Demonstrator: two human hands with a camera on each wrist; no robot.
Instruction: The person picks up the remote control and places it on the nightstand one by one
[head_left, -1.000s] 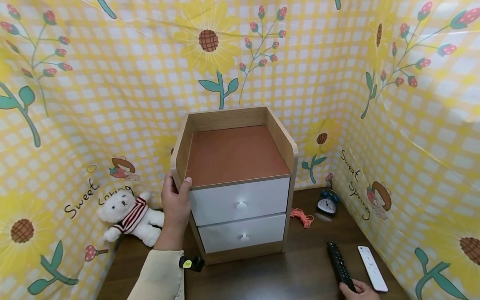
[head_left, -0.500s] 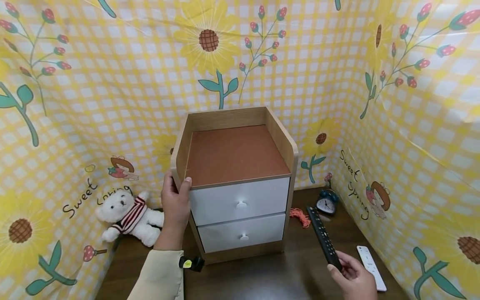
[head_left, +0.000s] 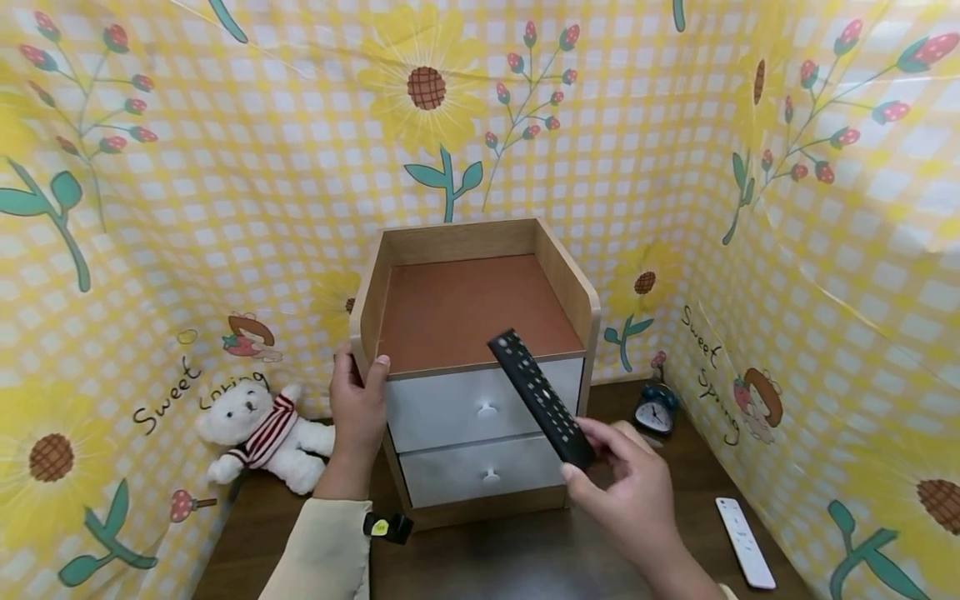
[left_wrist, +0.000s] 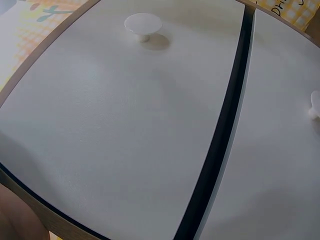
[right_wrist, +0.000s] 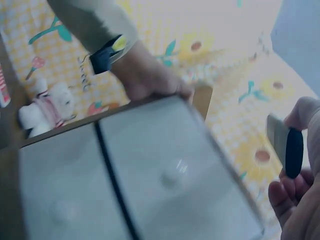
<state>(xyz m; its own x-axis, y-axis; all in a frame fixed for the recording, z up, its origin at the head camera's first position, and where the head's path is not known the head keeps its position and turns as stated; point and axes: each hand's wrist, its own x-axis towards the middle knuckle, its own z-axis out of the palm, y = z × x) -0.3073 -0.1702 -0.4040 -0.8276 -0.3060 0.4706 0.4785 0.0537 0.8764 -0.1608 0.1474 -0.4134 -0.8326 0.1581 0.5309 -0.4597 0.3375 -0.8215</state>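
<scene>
My right hand pinches the lower end of a black remote control between thumb and fingers. The remote is held in the air, tilted, in front of the upper drawer of a small wooden cabinet. My left hand grips the cabinet's left side panel, its thumb at the front edge of the top. Both white drawers are closed, each with a round white knob. In the right wrist view the remote shows end-on between the fingers.
A white teddy bear in a striped top leans at the left. A white remote lies on the dark table at the right, and a blue alarm clock stands behind it. Patterned yellow cloth surrounds the table.
My right hand has lifted the black remote off the table and carried it up and left to the cabinet front. The left hand keeps its grip on the cabinet.
</scene>
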